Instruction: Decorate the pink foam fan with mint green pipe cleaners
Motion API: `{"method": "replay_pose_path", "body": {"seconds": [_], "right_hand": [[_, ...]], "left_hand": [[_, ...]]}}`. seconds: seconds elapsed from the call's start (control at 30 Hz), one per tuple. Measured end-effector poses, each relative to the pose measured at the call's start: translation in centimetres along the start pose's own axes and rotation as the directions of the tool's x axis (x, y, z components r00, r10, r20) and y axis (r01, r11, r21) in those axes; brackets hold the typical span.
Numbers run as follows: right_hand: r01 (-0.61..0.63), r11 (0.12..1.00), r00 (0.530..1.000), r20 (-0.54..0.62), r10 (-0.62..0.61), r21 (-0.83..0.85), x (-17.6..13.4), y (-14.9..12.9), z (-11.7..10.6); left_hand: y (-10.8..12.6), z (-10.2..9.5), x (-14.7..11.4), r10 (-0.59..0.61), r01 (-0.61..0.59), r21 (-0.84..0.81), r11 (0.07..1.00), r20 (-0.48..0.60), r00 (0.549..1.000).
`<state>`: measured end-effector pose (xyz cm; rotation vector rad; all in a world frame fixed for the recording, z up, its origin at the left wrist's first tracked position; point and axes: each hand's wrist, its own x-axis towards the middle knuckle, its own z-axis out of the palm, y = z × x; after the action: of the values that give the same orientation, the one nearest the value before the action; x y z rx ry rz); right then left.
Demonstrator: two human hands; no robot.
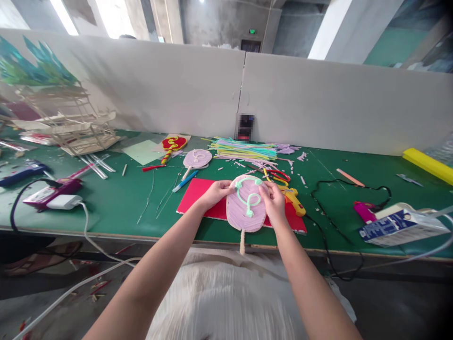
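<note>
Looking light and bendable, the lilac fan-shaped fuzzy piece [238, 216] is probably best taken by its rim, as the mint-green fuzzy curl [250, 213] may loosen. Fingers of the left hand [215, 193] and right hand [276, 202] grip its edges, over the flat red board [195, 193].
</note>
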<state>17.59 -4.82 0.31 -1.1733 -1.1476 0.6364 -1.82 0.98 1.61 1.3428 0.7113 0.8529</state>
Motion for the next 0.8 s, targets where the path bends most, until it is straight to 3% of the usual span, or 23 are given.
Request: {"method": "replay_pose_path", "body": {"seconds": [0.1, 0.23, 0.43, 0.53, 0.8], "right_hand": [[0.019, 0.999, 0.999, -0.047, -0.021, -0.039, 0.0, -0.3, 0.0], [-0.018, 0.998, 0.968, -0.252, 0.002, -0.064, 0.4, 0.0, -0.4], [-0.047, 0.979, 0.812, -0.579, -0.079, -0.200, 0.6, 0.4, -1.4], [-0.075, 0.980, 0.806, -0.590, -0.050, -0.186, 0.6, 0.3, -1.5], [-0.099, 0.967, 0.819, -0.572, -0.054, -0.234, 0.6, 0.7, -1.6]], "left_hand": [[-0.1, 0.0, 0.0, -0.001, 0.001, -0.017, 1.000, -0.002, 1.000], [-0.3, -0.2, 0.1, 0.008, -0.010, -0.067, 0.998, -0.031, 0.999], [-0.4, -0.9, 0.4, 0.014, -0.051, -0.196, 0.979, -0.186, 0.982], [-0.4, -1.1, 0.5, 0.001, -0.059, -0.230, 0.971, -0.245, 0.970], [-0.6, -1.1, 0.6, -0.003, -0.057, -0.231, 0.971, -0.252, 0.968]]}}
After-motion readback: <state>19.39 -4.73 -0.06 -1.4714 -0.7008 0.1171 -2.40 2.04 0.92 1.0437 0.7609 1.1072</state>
